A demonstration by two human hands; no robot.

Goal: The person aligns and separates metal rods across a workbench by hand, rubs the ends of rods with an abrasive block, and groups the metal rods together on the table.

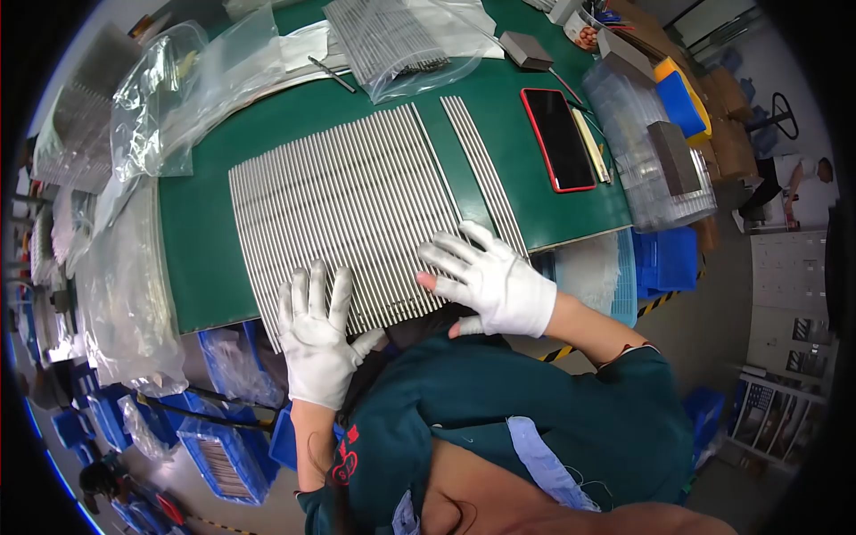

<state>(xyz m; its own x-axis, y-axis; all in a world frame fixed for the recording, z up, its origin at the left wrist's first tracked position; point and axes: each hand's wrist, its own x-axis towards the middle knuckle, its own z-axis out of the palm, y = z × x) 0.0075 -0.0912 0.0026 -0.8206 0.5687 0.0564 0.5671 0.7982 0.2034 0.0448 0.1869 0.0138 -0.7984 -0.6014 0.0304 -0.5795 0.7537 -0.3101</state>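
Observation:
A wide row of thin metal rods (343,201) lies side by side on the green table (201,232). My left hand (316,334), in a white glove, rests palm down on the near left ends of the rods, its fingers stretched out. Also gloved, my right hand (504,281) lies spread over the near right part of the row, with one bare fingertip showing. Neither hand grips anything. Just right of the row is a narrow strip of several more rods (481,165), apart from it, its near end beside my right hand.
A red-edged phone (559,141) lies to the right. Bagged rods (388,45) and a grey block (526,51) are at the back. Clear plastic bags (129,294) cover the left side. A plastic container (633,134) stands at the right edge. Blue bins (227,455) are below.

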